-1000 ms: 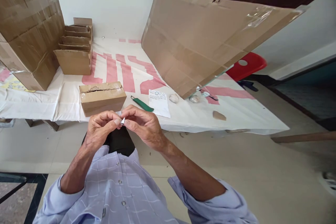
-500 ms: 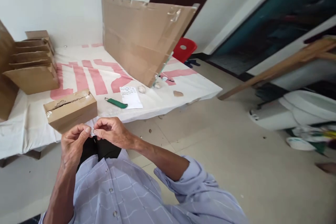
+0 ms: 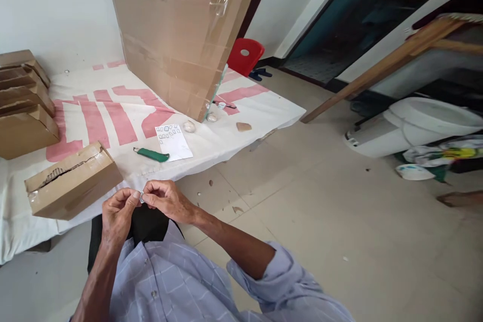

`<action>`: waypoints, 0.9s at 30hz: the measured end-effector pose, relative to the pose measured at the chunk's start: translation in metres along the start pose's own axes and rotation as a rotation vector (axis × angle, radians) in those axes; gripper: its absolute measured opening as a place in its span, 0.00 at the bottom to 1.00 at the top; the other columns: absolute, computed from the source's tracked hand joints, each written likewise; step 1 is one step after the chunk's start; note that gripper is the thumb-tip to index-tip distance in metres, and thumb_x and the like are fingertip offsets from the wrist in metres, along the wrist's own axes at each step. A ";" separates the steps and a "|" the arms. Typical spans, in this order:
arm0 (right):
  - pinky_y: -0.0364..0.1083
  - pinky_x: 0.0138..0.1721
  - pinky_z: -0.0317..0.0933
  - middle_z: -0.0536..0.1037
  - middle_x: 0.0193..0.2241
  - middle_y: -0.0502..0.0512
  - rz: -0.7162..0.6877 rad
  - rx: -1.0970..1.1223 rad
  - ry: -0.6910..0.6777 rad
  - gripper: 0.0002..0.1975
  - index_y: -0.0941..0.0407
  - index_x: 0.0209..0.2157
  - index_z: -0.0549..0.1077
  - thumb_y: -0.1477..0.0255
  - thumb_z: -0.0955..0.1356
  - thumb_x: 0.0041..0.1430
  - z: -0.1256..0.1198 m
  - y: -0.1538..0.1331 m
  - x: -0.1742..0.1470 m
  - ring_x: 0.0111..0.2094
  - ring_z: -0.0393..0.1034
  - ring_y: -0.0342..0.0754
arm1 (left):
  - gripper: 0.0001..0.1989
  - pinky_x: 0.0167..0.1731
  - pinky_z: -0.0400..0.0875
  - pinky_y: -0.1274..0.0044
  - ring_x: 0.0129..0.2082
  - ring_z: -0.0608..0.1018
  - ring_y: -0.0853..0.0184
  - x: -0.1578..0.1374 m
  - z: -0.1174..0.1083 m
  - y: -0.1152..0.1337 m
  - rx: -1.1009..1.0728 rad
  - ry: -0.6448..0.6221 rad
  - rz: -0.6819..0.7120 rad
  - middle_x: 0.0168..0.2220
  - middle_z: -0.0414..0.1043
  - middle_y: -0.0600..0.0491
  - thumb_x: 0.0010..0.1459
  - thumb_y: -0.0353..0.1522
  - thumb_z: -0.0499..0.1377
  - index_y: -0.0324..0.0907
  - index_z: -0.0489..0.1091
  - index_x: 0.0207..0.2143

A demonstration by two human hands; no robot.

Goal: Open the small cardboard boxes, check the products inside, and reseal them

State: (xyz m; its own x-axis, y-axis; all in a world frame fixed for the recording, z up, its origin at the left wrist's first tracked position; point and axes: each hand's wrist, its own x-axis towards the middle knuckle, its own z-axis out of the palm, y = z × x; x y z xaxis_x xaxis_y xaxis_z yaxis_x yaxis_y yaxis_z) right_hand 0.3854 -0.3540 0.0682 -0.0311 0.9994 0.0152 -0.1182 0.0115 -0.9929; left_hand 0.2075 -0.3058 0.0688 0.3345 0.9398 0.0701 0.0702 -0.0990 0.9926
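Note:
In front of my lap, my left hand [image 3: 119, 214] and my right hand [image 3: 166, 200] meet, thumbs and fingers closed in a pinch. Between their fingertips is a small whitish piece [image 3: 141, 197], too small to tell its kind. Beyond them on the table lie a green utility knife [image 3: 153, 155] and a white sheet of paper [image 3: 177, 147] with small outlined shapes drawn on it. A closed, taped cardboard box [image 3: 77, 186] with a torn slit along its top sits at the table edge, left of my hands.
The table [image 3: 211, 148] has a white cloth with red markings. A large cardboard panel [image 3: 169, 50] stands upright on it. Divided cardboard [image 3: 26, 126] is at the left. Two round pale lumps and a brown scrap [image 3: 243, 126] lie near a red chair [image 3: 245, 58]. A white bucket [image 3: 422, 123] lies right.
The view has shifted, so table and boxes appear further left and the hands slightly lower and further right. Both hands keep pinching the small whitish piece.

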 end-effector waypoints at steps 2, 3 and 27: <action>0.44 0.31 0.62 0.72 0.23 0.45 0.002 -0.045 0.056 0.21 0.54 0.29 0.73 0.51 0.77 0.59 -0.020 0.006 0.001 0.27 0.64 0.42 | 0.20 0.34 0.76 0.74 0.29 0.79 0.64 0.010 0.009 -0.012 0.081 0.022 0.036 0.28 0.81 0.52 0.64 0.50 0.71 0.42 0.82 0.32; 0.44 0.31 0.61 0.72 0.23 0.45 -0.003 -0.072 0.100 0.21 0.54 0.29 0.73 0.52 0.76 0.59 -0.032 0.009 0.002 0.27 0.63 0.42 | 0.18 0.36 0.78 0.73 0.31 0.81 0.63 0.016 0.013 -0.018 0.149 0.028 0.089 0.31 0.82 0.51 0.66 0.48 0.69 0.43 0.83 0.34; 0.48 0.47 0.68 0.87 0.36 0.56 0.234 -0.852 0.545 0.10 0.56 0.31 0.83 0.67 0.71 0.62 -0.171 0.078 0.146 0.41 0.80 0.52 | 0.23 0.73 0.60 0.47 0.71 0.73 0.42 0.125 0.110 -0.087 1.010 -0.468 0.502 0.64 0.78 0.36 0.68 0.29 0.62 0.39 0.73 0.65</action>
State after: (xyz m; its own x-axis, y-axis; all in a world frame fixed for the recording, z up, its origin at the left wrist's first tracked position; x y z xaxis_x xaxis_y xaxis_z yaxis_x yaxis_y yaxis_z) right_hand 0.5410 -0.2014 -0.0276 0.5149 0.8566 -0.0336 0.5806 -0.3773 -0.7215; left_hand 0.3463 -0.2157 -0.0202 0.8259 0.5364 0.1738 0.4652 -0.8225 0.3273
